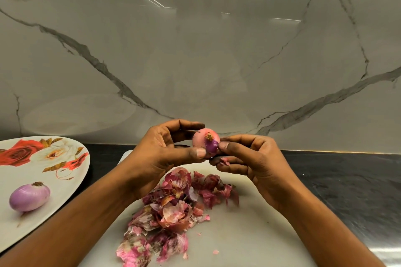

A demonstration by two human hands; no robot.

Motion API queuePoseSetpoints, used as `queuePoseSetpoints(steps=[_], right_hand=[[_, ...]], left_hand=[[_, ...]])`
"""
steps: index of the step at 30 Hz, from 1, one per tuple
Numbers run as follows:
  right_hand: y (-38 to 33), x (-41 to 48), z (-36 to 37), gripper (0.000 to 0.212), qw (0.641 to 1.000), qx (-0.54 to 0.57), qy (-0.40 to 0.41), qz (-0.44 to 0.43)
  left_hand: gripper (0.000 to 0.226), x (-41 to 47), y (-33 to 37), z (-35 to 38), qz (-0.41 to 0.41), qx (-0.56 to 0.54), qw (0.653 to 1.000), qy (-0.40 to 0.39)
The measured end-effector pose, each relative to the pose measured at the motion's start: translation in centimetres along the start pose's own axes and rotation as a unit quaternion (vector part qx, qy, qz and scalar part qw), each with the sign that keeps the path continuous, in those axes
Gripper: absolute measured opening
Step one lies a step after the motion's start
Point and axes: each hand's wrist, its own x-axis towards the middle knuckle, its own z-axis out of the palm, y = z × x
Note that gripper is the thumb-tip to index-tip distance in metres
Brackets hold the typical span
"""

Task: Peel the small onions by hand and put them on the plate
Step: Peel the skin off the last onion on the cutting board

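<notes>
A small pink onion [204, 139] with a patch of purple flesh bared is held above the white cutting board [249, 234]. My left hand [165, 154] grips it between thumb and fingers. My right hand [249, 158] pinches the skin at the onion's right side with thumb and forefinger, and a scrap of peel lies on its fingers. One peeled purple onion [29, 197] rests on the flowered white plate [50, 171] at the left.
A heap of pink and purple onion skins [173, 208] covers the middle of the board under my hands. The board lies on a dark countertop [347, 184]. A marble-patterned wall [195, 50] rises right behind it.
</notes>
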Motion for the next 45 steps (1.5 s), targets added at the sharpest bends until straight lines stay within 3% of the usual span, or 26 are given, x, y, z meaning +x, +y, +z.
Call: queuePoseSetpoints(steps=[15,19,23,30,37,45], right_hand=[[0.20,0.07,-0.07,0.017,0.999,-0.029,0.016,-0.017],[0.05,-0.02,-0.13,0.011,1.000,-0.014,0.006,0.003],[0.10,-0.05,-0.10,0.023,0.999,-0.053,-0.002,0.005],[0.32,0.01,-0.06,0.009,0.996,-0.090,0.017,0.005],[0.42,0.17,-0.05,0.005,0.992,-0.123,0.027,-0.004],[0.42,0.14,-0.29,0.006,0.994,-0.098,0.050,-0.022]], left_hand=[[0.062,0.08,0.15,0.04,0.000,-0.017,1.000,-0.002],[0.064,0.05,0.03,0.01,0.003,0.008,1.000,0.019],[0.064,0.16,0.02,-0.08,0.018,0.043,0.998,0.045],[0.062,0.06,-0.07,0.19,0.032,0.088,0.994,0.053],[0.061,0.08,-0.21,0.10,0.033,0.094,0.994,0.038],[0.055,0.20,-0.33,-0.32,0.003,0.025,1.000,-0.009]])
